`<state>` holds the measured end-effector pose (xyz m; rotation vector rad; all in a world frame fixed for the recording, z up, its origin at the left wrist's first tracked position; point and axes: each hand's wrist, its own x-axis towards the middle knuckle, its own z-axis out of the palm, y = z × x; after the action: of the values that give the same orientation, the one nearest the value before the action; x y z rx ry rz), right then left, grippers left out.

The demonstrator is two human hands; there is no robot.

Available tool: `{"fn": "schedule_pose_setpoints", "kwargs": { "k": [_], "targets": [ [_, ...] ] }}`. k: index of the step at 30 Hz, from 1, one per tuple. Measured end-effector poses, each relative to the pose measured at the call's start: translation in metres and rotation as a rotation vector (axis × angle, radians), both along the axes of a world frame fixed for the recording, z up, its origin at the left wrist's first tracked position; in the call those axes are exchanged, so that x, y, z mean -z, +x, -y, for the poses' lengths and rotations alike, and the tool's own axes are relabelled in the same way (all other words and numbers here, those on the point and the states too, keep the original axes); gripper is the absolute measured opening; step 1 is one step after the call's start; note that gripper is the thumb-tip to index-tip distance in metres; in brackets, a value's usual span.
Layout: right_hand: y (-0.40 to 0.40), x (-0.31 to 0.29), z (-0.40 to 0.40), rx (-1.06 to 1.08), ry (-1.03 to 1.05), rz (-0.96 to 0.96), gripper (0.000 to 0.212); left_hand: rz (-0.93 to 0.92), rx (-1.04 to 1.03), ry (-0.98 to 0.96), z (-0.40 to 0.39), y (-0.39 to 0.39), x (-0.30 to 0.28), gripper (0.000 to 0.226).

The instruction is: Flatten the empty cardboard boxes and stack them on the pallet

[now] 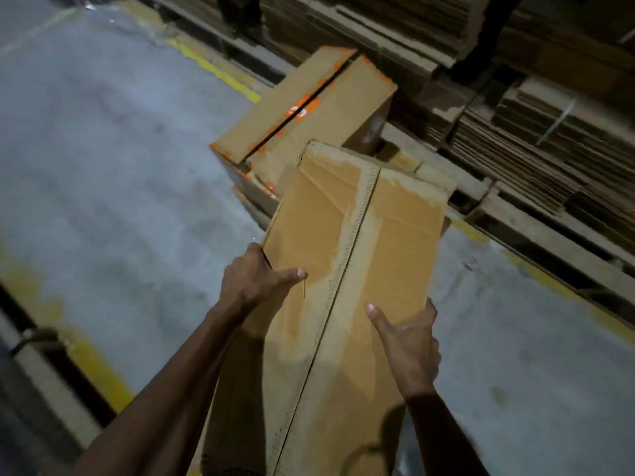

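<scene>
Both-sided: left hand [256, 280], right hand [409, 341] clasp cardboard box [350, 255], thumbs on top.

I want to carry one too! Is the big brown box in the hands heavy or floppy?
Probably light: the box is held up by the left hand and right hand gripping its edges. It looks fairly stiff, keeping its shape. Its slit middle seam may let the flaps give way.

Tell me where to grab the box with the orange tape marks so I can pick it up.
Take the orange-marked box by its two long side edges, one hand from each side, thumbs on top. Its top flaps meet at an open seam down the middle, so a grip there would likely just lift a flap. It looks unflattened.
</scene>
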<state>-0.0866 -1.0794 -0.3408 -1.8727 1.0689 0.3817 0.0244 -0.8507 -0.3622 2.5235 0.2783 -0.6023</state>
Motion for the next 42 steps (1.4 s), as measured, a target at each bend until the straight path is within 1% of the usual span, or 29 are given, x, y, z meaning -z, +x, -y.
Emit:
{"fn": "schedule_pose_setpoints", "kwargs": {
  "k": [4,7,9,11,14,20,25,28,30,33,34,35,37,38,40,42],
  "targets": [
    [-0.027,-0.002,-0.039,-0.087,-0.004,-0.084,0.096,-0.061,-0.099,0.043,-0.049,-0.055,0.0,0.08],
    [-0.046,0.008,-0.068,-0.14,-0.036,-0.096,0.1,-0.082,-0.19,0.026,-0.086,-0.088,0.004,0.089],
    [-0.058,0.015,-0.086,-0.176,-0.067,-0.102,0.104,-0.083,-0.256,0.027,-0.107,-0.112,0.009,0.091],
    [-0.067,0.022,-0.102,-0.213,-0.095,-0.117,0.106,-0.062,-0.322,0.03,-0.124,-0.136,0.013,0.087],
    [-0.083,0.027,-0.125,-0.293,-0.128,-0.142,0.109,-0.033,-0.398,0.025,-0.147,-0.171,0.018,0.071],
    [-0.107,0.046,-0.167,-0.464,-0.126,-0.162,0.108,-0.036,-0.562,0.043,-0.191,-0.235,0.039,0.066],
    [-0.11,0.094,-0.205,-0.63,-0.115,-0.111,0.103,-0.057,-0.736,-0.008,-0.226,-0.272,0.092,0.069],
    [-0.108,0.143,-0.229,-0.727,-0.117,-0.073,0.099,-0.062,-0.823,-0.043,-0.248,-0.289,0.143,0.072],
    [-0.1,0.17,-0.24,-0.769,-0.141,-0.024,0.096,-0.026,-0.865,-0.072,-0.259,-0.292,0.17,0.076],
    [-0.089,0.218,-0.255,-0.834,-0.156,0.032,0.088,0.014,-0.955,-0.073,-0.269,-0.298,0.211,0.07],
    [-0.084,0.232,-0.26,-0.848,-0.15,0.046,0.082,0.026,-0.98,-0.095,-0.273,-0.299,0.225,0.072],
    [-0.081,0.245,-0.265,-0.861,-0.14,0.054,0.077,0.04,-1.005,-0.137,-0.275,-0.3,0.238,0.078],
    [-0.077,0.276,-0.277,-0.902,-0.157,0.092,0.073,0.06,-1.044,-0.179,-0.28,-0.302,0.267,0.093],
    [-0.077,0.289,-0.283,-0.921,-0.182,0.124,0.072,0.062,-1.061,-0.171,-0.282,-0.304,0.281,0.095],
    [-0.073,0.309,-0.292,-0.927,-0.231,0.185,0.073,0.071,-1.094,-0.151,-0.289,-0.301,0.303,0.091],
    [-0.07,0.328,-0.293,-0.927,-0.26,0.168,0.074,0.044,-1.096,-0.133,-0.289,-0.296,0.323,0.081]
  ]
}}
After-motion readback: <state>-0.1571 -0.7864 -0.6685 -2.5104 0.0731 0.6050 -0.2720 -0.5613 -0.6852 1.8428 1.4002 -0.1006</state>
